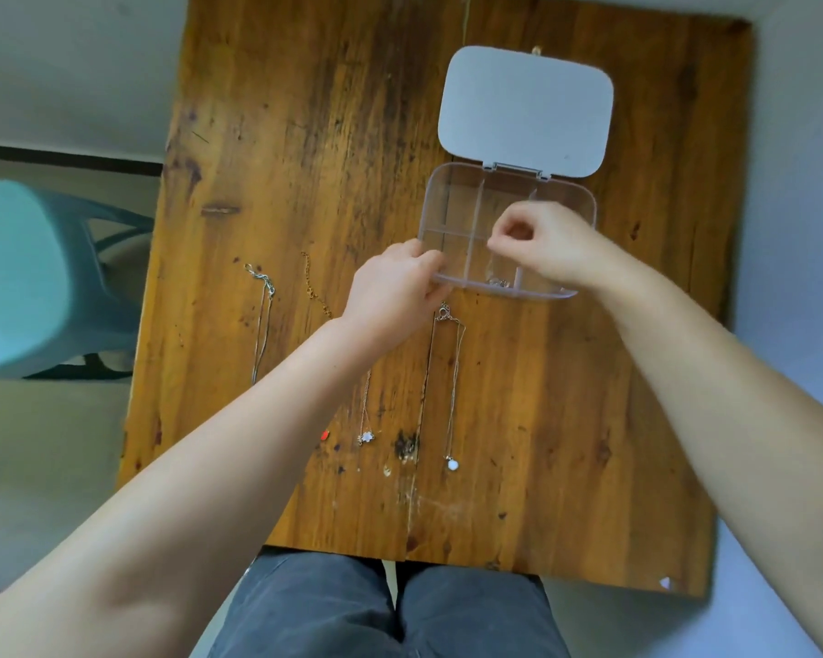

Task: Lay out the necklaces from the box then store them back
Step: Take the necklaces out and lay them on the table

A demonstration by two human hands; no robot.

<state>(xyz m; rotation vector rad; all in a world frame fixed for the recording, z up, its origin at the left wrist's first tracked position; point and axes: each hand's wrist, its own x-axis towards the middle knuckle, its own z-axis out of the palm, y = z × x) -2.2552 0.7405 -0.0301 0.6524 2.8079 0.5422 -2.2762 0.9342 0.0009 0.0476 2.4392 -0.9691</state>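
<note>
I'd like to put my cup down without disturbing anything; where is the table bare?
Free: the wood left of the open box and beyond the necklaces, and the near right part of the table, right of the white-bead necklace. Crowded: the row of chains near the middle, and the box front, where the left hand and right hand work.

We see a worn wooden desk (333,149), its planks dark-stained and speckled with paint near the front edge. Off its left edge stands a pale blue plastic stool (29,277) on a light floor (44,448). Soft, even light falls on everything.
</note>
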